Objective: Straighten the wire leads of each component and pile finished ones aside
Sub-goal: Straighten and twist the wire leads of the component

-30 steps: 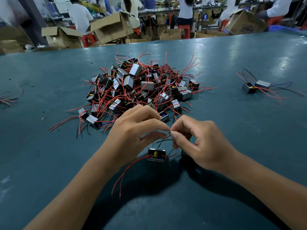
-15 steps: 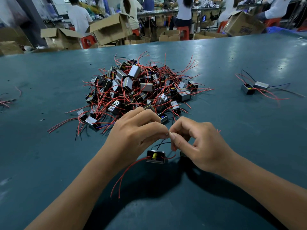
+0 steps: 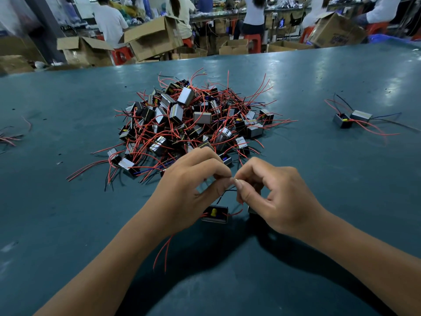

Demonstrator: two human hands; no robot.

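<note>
Between the pinched fingertips, the left hand (image 3: 189,190) and right hand (image 3: 280,197) clamp one black lead (image 3: 224,193). Below them hangs its component (image 3: 215,214), barely moved since a second ago: straightening continues. Beyond lies the pile (image 3: 189,124); far right, two done ones (image 3: 352,118).

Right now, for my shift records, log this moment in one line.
left hand: pinching black lead | right hand: pinching same lead | component: beneath hands | big pile: behind
</note>
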